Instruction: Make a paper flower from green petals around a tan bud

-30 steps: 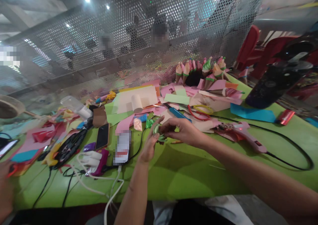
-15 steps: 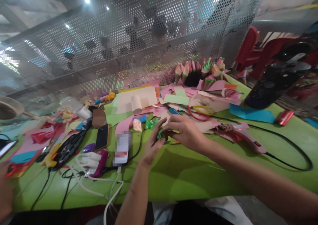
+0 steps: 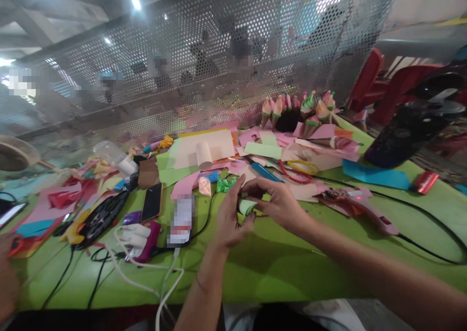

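A rolled strip of light green paper (image 3: 246, 206) is between my two hands, just above the green table (image 3: 277, 267). My left hand (image 3: 230, 219) curls round its left side, thumb near the bottom edge. From the right, my right hand (image 3: 279, 199) pinches the roll with bent fingers. Part of the roll is hidden behind the fingers. Beyond my hands lie a blue cutter (image 3: 266, 172) and red-handled scissors (image 3: 295, 174). To the right rests a pink hot glue gun (image 3: 368, 209) with its black cord.
Paper cones like ice creams (image 3: 295, 108) stand at the back among coloured paper sheets (image 3: 204, 148). A dark bottle (image 3: 408, 126) and a red battery (image 3: 425, 182) are at the right. Phones (image 3: 152, 202), white cables and a power bank lie left. Another person's hand (image 3: 8, 267) shows at the left edge.
The green roll has turned in my fingers, and more of its flat outer side shows now. My left thumb has shifted lower and to the right. The camera view has tipped slightly.
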The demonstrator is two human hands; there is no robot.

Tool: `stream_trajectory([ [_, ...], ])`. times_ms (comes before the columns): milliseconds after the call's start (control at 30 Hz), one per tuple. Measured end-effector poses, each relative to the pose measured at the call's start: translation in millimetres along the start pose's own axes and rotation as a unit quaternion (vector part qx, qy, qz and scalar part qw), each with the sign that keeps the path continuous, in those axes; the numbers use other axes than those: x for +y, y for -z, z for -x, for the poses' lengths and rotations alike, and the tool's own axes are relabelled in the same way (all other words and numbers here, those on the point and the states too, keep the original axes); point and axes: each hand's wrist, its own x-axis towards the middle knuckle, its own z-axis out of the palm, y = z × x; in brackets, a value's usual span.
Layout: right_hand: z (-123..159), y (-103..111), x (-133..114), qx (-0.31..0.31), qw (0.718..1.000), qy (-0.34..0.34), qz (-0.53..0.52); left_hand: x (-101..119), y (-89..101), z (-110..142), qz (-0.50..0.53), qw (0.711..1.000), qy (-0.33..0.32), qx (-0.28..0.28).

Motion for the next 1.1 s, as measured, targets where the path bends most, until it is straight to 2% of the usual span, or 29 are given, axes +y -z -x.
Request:
stream_trajectory([
  [233,4.5,-6.2,3.6,0.059,0.998,-0.027,-0.019,-0.7,-0.8,2.3,-0.039,0.999,-0.001,0.015],
  [567,4.0,-16.1,0.7,0.082,0.977,-0.086,-0.175,-6.0,-2.3,3.6,-0.073,0.996,-0.043,0.019],
  [767,5.4,-18.6,-0.7,0.081,0.966,-0.125,-0.211,-5.7,-2.8,3.2,-0.106,0.993,-0.04,0.026],
  [933,5.4,-14.0,-2.3,0.048,0.978,-0.122,-0.163,-3.8,-1.7,2.2,-0.124,0.991,-0.048,0.024],
  [1100,6.1,-6.8,-2.3,0.035,0.999,-0.034,-0.008,-0.6,-0.5,1.4,-0.102,0.994,-0.043,0.011],
])
